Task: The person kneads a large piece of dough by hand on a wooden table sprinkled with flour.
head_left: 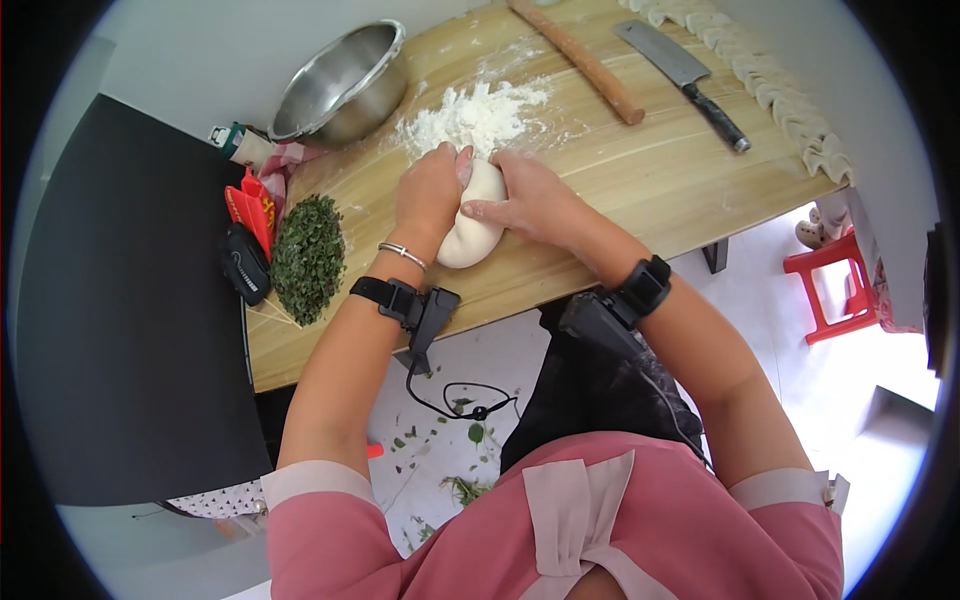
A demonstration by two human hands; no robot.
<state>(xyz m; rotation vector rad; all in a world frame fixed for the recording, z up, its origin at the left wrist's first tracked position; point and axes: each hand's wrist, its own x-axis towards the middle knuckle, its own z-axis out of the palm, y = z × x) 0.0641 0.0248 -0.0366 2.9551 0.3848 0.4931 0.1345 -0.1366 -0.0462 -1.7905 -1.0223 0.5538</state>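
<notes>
A smooth white lump of dough (470, 243) rests on the wooden table, between my two hands. My left hand (430, 190) presses against its left side, fingers curled over the top end. From the right, my right hand (535, 195) grips the dough, with the thumb laid across its front. The far fingertips of both hands are partly hidden. Just beyond my hands lies a heap of white flour (475, 115), scattered on the wood.
A steel bowl (345, 85) stands at the back left, near a pile of chopped green leaves (308, 255). A rolling pin (580, 60) and a cleaver (680, 80) lie at the back right. Folded dough pieces (770, 90) line the right edge. A red stool (835, 285) stands beyond.
</notes>
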